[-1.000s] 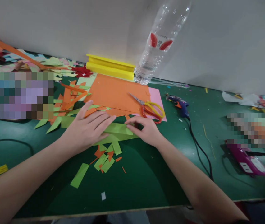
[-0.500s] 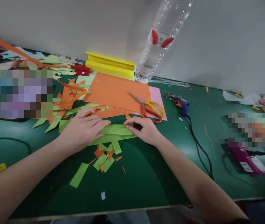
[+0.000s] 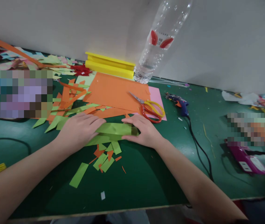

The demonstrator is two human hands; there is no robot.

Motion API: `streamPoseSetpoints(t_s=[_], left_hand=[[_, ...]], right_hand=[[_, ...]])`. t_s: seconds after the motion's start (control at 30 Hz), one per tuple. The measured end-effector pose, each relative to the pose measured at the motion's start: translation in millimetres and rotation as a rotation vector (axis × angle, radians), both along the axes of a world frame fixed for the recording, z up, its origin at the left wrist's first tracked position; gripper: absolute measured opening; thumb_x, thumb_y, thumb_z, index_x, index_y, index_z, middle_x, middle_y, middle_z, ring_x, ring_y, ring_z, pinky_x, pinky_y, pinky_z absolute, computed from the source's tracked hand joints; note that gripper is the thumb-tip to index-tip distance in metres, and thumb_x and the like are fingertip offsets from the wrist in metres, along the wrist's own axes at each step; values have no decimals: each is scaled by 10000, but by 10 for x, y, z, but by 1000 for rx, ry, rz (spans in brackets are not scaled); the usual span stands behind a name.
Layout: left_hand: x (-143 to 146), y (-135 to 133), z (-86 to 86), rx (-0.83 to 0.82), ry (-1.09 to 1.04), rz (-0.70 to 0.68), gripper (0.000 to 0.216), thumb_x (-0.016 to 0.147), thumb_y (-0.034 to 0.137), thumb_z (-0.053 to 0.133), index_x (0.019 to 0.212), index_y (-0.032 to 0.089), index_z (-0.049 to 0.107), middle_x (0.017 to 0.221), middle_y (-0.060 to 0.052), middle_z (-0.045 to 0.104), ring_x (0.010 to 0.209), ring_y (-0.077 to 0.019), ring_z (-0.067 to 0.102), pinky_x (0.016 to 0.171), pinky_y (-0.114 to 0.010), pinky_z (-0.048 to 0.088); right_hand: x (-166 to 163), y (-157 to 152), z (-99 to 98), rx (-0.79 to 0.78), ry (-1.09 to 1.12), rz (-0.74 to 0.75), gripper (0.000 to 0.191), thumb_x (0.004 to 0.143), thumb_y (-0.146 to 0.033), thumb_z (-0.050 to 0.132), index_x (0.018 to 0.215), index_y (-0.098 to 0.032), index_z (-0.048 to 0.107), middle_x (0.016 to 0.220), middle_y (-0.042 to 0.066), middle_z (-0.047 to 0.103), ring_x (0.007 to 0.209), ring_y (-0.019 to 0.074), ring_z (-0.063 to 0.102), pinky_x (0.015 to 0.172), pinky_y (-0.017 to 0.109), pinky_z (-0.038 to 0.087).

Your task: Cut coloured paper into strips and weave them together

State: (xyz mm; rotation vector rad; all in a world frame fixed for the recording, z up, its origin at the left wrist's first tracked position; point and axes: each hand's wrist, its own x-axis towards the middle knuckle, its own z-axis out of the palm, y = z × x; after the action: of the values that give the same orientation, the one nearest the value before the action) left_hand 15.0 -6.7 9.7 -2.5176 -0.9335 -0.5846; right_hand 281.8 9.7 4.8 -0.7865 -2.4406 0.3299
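A folded strip of green paper (image 3: 115,128) lies across the middle of the green table, over another green piece (image 3: 106,138). My left hand (image 3: 79,127) is closed on its left part, fingers curled over the top; the thumb is mostly hidden. At the right end, my right hand (image 3: 143,130) grips the strip across its width, thumb on the near edge and fingertips on the far edge. Green paper scraps (image 3: 101,161) and bits of orange paper lie just below. Scissors (image 3: 148,107) with red and yellow handles rest on orange paper (image 3: 118,91) behind the hands.
A folded yellow paper piece (image 3: 110,65) and a clear water bottle (image 3: 155,43) stand by the wall. A blue glue gun (image 3: 180,104) with a black cord lies to the right, near a magenta device (image 3: 249,158). Cut strips (image 3: 67,96) are heaped at left.
My right hand has gone from a fingertip pinch at the strip's end to a wider grip across it. My left hand has shifted slightly left, its fingers more curled.
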Motion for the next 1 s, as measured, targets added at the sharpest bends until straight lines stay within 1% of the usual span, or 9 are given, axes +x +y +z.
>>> streamPoseSetpoints(t_s=[0.07,0.2,0.37,0.43,0.57,0.67,0.73,0.9,1.0], left_hand=[[-6,-4,-3,-8,11,23,265,950,152,372,910,172,634,758,-45,709,655,-192,652,603,-313,463],[-27,-4,-47,-33,30,64,263,985,246,378,911,191,625,780,-32,720,663,-187,664,582,-297,459],[-29,-9,-108,-47,-16,75,302,972,438,477,904,175,609,804,-30,722,650,-190,668,545,-290,441],[-25,-10,-116,-63,-21,92,325,973,464,473,902,178,612,796,-29,723,647,-190,668,548,-290,440],[-22,-6,-108,-107,-46,115,381,1006,463,392,861,196,621,764,-23,720,641,-182,665,562,-290,452],[-24,0,-95,-95,-84,74,383,1004,449,408,817,199,630,731,-15,712,625,-181,660,571,-297,468],[-23,2,-80,-86,-98,43,365,1001,424,427,798,202,633,728,-13,711,628,-179,659,591,-303,481],[-4,-5,-31,-42,-97,13,347,1006,345,429,772,201,642,721,-19,706,615,-168,648,593,-305,477],[1,-10,-9,-21,-59,7,321,999,314,446,774,196,643,727,-20,706,632,-167,651,614,-305,479]], right_hand=[[3,6,-18,96,-11,-18,391,869,-436,637,1153,-171,586,975,91,711,915,218,658,885,416,515],[6,26,-38,211,9,-14,334,868,-394,655,1114,-172,608,968,77,735,894,204,677,869,386,527],[-5,38,-40,251,17,-40,205,912,-315,609,1053,-169,641,897,66,747,823,177,682,774,336,536],[-7,40,-41,243,26,-42,175,921,-293,597,1035,-171,648,891,63,746,815,169,680,760,324,532],[-13,33,-40,232,48,-43,161,915,-278,603,1031,-177,650,872,53,740,796,165,673,748,316,529],[-18,22,-38,209,54,-65,157,913,-219,580,1047,-169,643,841,55,724,782,169,666,748,321,530],[-18,16,-38,184,51,-89,173,912,-185,544,1057,-185,639,846,49,718,788,169,661,763,329,533],[0,14,-35,134,33,-87,211,903,-243,575,1108,-219,621,925,44,723,832,182,667,807,362,534],[11,19,-29,100,56,-101,195,907,-261,597,1095,-216,625,927,44,726,789,171,663,765,337,534]])
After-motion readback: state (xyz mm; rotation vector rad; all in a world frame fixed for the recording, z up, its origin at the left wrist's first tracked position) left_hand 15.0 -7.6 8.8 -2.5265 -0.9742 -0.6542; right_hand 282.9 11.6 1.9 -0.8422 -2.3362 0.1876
